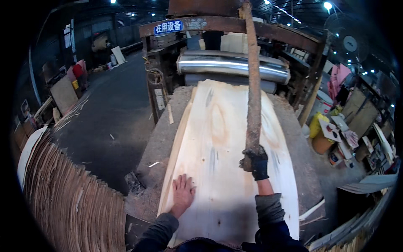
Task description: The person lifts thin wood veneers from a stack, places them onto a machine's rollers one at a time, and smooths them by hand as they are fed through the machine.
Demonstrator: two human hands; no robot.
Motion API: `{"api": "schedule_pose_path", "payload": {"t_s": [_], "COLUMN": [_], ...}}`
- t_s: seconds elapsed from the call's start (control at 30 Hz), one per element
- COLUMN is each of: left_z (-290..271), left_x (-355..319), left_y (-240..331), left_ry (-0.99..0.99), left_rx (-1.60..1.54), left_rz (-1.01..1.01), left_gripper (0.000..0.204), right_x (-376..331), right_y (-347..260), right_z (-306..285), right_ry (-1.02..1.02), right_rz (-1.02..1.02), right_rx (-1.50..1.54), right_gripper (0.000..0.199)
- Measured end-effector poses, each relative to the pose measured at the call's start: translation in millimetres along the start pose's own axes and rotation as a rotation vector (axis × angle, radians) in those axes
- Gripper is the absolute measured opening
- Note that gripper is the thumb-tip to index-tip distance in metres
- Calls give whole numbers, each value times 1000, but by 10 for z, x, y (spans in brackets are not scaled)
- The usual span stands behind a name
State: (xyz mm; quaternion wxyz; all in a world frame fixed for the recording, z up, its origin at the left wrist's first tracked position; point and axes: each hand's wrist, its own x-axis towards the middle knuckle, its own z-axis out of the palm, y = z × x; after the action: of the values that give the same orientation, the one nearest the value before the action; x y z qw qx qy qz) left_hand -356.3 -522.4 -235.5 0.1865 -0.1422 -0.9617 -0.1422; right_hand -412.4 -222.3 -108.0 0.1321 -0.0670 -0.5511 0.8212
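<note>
Pale wood veneer (222, 174) lies under the left hand (183, 195), its fingers slightly parted, and runs ahead of them; probably light, bendy and prone to split, best taken by both long edges. The right hand (259, 164) clamps a rusty bar (253, 88), likely heavy, stiff.

Your wood sheet (224, 180) was pale cream, marked with tan oval grain and grey streaks. Your right glove (257, 163) was black; your cuffs (269, 208) were dark grey. The bar (253, 88) showed mottled rust-brown, the roller (226, 65) bright silver, the sign (168, 27) blue and white.
</note>
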Motion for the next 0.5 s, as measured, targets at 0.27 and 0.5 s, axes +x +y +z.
{"api": "schedule_pose_path", "payload": {"t_s": [0.27,0.5], "left_z": [-71,-73], "left_x": [-2,23], "left_y": [72,74], "left_ry": [-57,-30], "left_rx": [-46,-63], "left_rz": [-55,-60], "left_gripper": [47,44], "right_x": [1064,1644], "right_y": [-1057,-1700], "right_z": [10,-2], "right_ry": [-148,-314], "right_rz": [-28,-26], "right_rx": [-55,-78], "right_gripper": [28,32]}}
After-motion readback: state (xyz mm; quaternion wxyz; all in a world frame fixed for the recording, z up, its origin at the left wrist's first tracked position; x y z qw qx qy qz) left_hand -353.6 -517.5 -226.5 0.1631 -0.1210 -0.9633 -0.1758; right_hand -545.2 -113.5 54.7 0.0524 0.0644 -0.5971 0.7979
